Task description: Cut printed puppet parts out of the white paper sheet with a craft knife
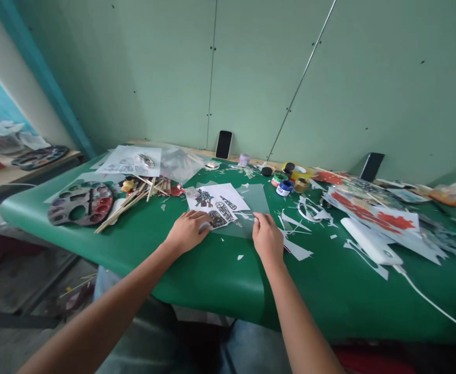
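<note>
A white sheet with dark printed figures lies on a translucent plastic sheet in the middle of the table. My left hand rests on the lower left part of the printed sheet, its fingers laid over the paper. To the right of the print, my right hand is closed over the edge of the plastic sheet, thumb and fingers pinched together. A small dark tip shows at those fingers, too small to name. Thin white paper offcuts lie just right of my right hand.
Paint jars stand behind the offcuts. A paint palette and wooden sticks lie at left. At right are a white corded device and red-painted sheets. A phone leans against the wall.
</note>
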`<state>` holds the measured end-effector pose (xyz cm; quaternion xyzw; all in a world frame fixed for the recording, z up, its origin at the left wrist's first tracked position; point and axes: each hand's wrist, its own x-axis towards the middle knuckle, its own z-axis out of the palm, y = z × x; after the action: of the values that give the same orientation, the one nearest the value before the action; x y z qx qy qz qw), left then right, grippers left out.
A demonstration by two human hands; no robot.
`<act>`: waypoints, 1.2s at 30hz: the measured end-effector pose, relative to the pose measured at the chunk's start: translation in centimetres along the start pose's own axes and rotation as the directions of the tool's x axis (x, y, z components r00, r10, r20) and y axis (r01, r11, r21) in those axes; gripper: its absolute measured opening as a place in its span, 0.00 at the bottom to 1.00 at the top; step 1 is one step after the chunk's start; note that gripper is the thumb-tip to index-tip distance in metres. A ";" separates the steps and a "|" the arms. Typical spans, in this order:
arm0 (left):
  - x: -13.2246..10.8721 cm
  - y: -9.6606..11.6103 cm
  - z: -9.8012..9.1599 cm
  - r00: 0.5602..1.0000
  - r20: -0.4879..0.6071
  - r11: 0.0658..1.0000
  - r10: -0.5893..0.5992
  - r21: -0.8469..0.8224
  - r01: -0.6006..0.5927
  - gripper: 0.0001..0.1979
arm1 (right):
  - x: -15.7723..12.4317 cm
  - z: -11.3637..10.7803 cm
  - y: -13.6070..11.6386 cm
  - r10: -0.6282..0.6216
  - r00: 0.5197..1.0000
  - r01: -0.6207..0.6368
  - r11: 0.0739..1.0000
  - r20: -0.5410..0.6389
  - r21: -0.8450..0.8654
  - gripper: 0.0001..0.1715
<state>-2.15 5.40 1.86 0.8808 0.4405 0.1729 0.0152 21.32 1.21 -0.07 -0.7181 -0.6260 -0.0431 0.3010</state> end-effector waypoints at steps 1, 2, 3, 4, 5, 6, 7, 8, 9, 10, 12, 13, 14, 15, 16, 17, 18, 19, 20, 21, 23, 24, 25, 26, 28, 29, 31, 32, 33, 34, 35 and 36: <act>0.0 0.0 -0.1 1.000 -0.003 1.000 -0.004 0.001 0.004 0.16 | -0.1 -0.1 0.0 -0.013 1.000 0.013 1.000 0.008 0.003 0.21; -0.1 0.0 -0.1 1.000 -0.007 1.000 -0.009 0.003 0.009 0.18 | -0.1 -0.2 -0.1 -0.033 0.999 0.033 0.999 0.020 0.008 0.21; 0.0 -0.1 -0.1 1.000 -0.011 1.000 -0.016 0.004 0.016 0.21 | -0.2 -0.2 -0.2 -0.061 0.997 0.060 0.998 0.038 0.014 0.21; 0.1 -0.2 -0.1 1.000 -0.014 1.000 -0.024 0.005 0.024 0.25 | -0.2 -0.3 -0.3 -0.093 0.994 0.092 0.996 0.061 0.022 0.20; 0.2 -0.3 0.0 0.999 -0.015 0.999 -0.032 0.006 0.032 0.28 | -0.2 -0.3 -0.4 -0.126 0.988 0.124 0.992 0.087 0.030 0.19; 0.3 -0.4 0.0 0.999 -0.017 0.999 -0.041 0.008 0.041 0.30 | -0.2 -0.3 -0.6 -0.155 0.981 0.152 0.988 0.114 0.036 0.18; 0.5 -0.4 0.2 0.999 -0.019 0.999 -0.050 0.011 0.050 0.31 | -0.1 -0.4 -0.7 -0.177 0.974 0.173 0.984 0.140 0.041 0.16; 0.7 -0.4 0.3 0.998 -0.022 0.998 -0.059 0.014 0.060 0.31 | -0.1 -0.4 -0.8 -0.193 0.967 0.189 0.981 0.165 0.042 0.14; 0.8 -0.4 0.4 0.997 -0.028 0.997 -0.068 0.019 0.068 0.30 | 0.0 -0.5 -0.9 -0.204 0.961 0.199 0.979 0.186 0.042 0.13; 1.0 -0.3 0.4 0.997 -0.035 0.997 -0.072 0.022 0.072 0.28 | 0.1 -0.5 -1.0 -0.209 0.956 0.205 0.978 0.204 0.039 0.14; 1.1 0.0 0.4 0.997 -0.047 0.998 -0.062 0.026 0.064 0.21 | 0.2 -0.7 -1.2 -0.210 0.950 0.209 0.978 0.232 0.029 0.15; 1.1 0.2 0.4 0.997 -0.051 0.998 -0.051 0.027 0.052 0.17 | 0.2 -0.7 -1.3 -0.207 0.948 0.208 0.978 0.243 0.022 0.15; 1.1 0.3 0.3 0.998 -0.052 0.999 -0.038 0.027 0.039 0.14 | 0.2 -0.8 -1.4 -0.203 0.946 0.206 0.979 0.253 0.015 0.15; 1.1 0.4 0.2 0.998 -0.053 0.999 -0.026 0.027 0.027 0.11 | 0.2 -0.9 -1.5 -0.198 0.945 0.203 0.979 0.261 0.007 0.15; 1.0 0.5 0.2 0.998 -0.053 0.999 -0.016 0.027 0.018 0.10 | 0.2 -0.9 -1.5 -0.194 0.944 0.201 0.980 0.267 0.000 0.15; 0.9 0.5 0.1 0.998 -0.054 1.000 -0.011 0.028 0.013 0.10 | 0.3 -0.9 -1.6 -0.190 0.943 0.199 0.980 0.273 -0.006 0.15; 0.9 0.5 0.0 0.998 -0.059 1.000 -0.011 0.029 0.012 0.10 | 0.4 -0.9 -1.6 -0.184 0.943 0.196 0.981 0.277 -0.013 0.15; 0.8 0.4 -0.1 0.998 -0.066 0.999 -0.014 0.029 0.016 0.10 | 0.6 -0.8 -1.6 -0.177 0.944 0.191 0.981 0.279 -0.021 0.15; 0.7 0.4 -0.1 0.997 -0.074 0.999 -0.018 0.028 0.020 0.10 | 0.8 -0.7 -1.6 -0.168 0.945 0.184 0.982 0.281 -0.031 0.15; 0.6 0.4 -0.2 0.997 -0.080 0.999 -0.019 0.026 0.021 0.10 | 1.1 -0.6 -1.6 -0.158 0.946 0.176 0.984 0.282 -0.041 0.15; 0.4 0.5 -0.3 0.997 -0.080 1.000 -0.008 0.018 0.009 0.10 | 1.8 -0.5 -1.7 -0.132 0.951 0.155 0.986 0.281 -0.063 0.15; 0.4 0.6 -0.4 0.997 -0.074 1.000 0.005 0.013 -0.004 0.10 | 2.2 -0.3 -1.8 -0.117 0.953 0.142 0.987 0.280 -0.074 0.14; 0.4 0.6 -0.4 0.998 -0.067 1.000 0.018 0.008 -0.018 0.10 | 2.5 -0.2 -1.9 -0.099 0.956 0.128 0.988 0.277 -0.087 0.14; 0.4 0.5 -0.6 0.998 -0.061 1.000 0.029 0.005 -0.029 0.11 | 2.8 -0.2 -2.0 -0.078 0.959 0.109 0.989 0.272 -0.103 0.14; 0.7 0.0 -1.0 0.998 -0.059 1.000 0.026 0.008 -0.026 0.12 | 3.0 0.0 -2.2 -0.027 0.966 0.064 0.988 0.257 -0.138 0.14; 1.0 -0.6 -1.4 0.998 -0.066 1.000 0.006 0.019 -0.005 0.12 | 3.1 0.1 -2.2 -0.004 0.968 0.043 0.987 0.249 -0.154 0.14; 1.8 -2.0 -2.1 0.992 -0.101 0.995 -0.078 0.060 0.084 0.13 | 3.1 0.2 -2.2 0.027 0.971 0.016 0.984 0.239 -0.178 0.13; 2.3 -2.9 -2.5 0.982 -0.126 0.985 -0.137 0.090 0.149 0.14 | 3.0 0.3 -2.2 0.033 0.971 0.012 0.982 0.236 -0.186 0.12; 2.9 -3.7 -2.8 0.972 -0.140 0.972 -0.187 0.119 0.204 0.14 | 3.0 0.3 -2.1 0.035 0.972 0.011 0.981 0.234 -0.193 0.12; 3.5 -4.5 -3.0 0.966 -0.135 0.960 -0.221 0.147 0.240 0.15 | 3.0 0.3 -2.1 0.035 0.972 0.012 0.980 0.232 -0.199 0.11; 4.1 -5.1 -3.1 0.964 -0.118 0.951 -0.239 0.171 0.257 0.16 | 3.0 0.4 -2.0 0.036 0.973 0.012 0.979 0.230 -0.205 0.11; 4.6 -5.5 -3.2 0.965 -0.092 0.947 -0.245 0.189 0.258 0.16 | 3.0 0.4 -2.0 0.038 0.973 0.012 0.977 0.227 -0.212 0.11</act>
<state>-4.86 11.95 5.20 0.8083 0.5645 0.1539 -0.0660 19.98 4.13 1.71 -0.7504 -0.6437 -0.0243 0.1486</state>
